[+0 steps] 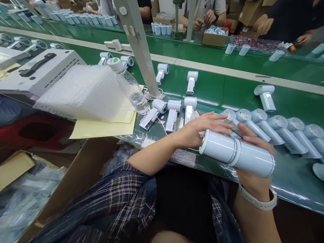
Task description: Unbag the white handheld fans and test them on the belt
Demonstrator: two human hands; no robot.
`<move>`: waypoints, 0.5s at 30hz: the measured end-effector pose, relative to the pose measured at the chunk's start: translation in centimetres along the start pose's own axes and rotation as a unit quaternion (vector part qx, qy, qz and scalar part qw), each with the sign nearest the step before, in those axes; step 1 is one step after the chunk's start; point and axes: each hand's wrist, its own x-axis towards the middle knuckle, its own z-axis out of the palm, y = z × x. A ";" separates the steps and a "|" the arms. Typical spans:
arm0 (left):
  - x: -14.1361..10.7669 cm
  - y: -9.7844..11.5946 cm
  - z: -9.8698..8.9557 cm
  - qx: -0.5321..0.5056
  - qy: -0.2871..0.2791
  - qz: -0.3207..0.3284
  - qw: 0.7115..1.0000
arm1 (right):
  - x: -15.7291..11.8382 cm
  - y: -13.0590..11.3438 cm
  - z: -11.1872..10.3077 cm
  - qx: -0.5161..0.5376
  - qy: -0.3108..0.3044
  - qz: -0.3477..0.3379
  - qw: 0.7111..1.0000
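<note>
Two light-blue cylindrical fan parts (238, 152) lie end to end, meeting at a ringed seam. My right hand (258, 141) grips them from behind and below, mostly around the right-hand part. My left hand (207, 126) is beside their upper left end, fingers stretched to the right behind them; its thumb side is partly hidden. A small white bit shows by its palm. Beyond my left wrist, handheld fans (171, 116) lie on the green work surface (215, 98). A row of upright-headed fans (278, 126) leans to the right, just past my right hand.
A water bottle (133, 89), bubble-wrap sheets (83, 91) and yellow paper (106, 128) lie left. A metal post (139, 44) rises behind the bottle. An open carton (68, 179) stands lower left. People's hands (209, 17) work across the line.
</note>
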 end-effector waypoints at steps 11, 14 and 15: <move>-0.3 0.7 -0.2 0.099 0.020 0.166 0.981 | -0.9 -0.2 -0.5 -0.037 0.037 -0.030 0.998; 0.1 0.6 0.2 0.076 0.005 0.118 0.990 | -1.6 0.1 -0.6 -0.009 0.026 0.004 1.000; 0.2 0.3 0.4 0.072 -0.003 0.088 0.993 | -1.8 0.4 -0.8 0.002 0.020 0.027 0.999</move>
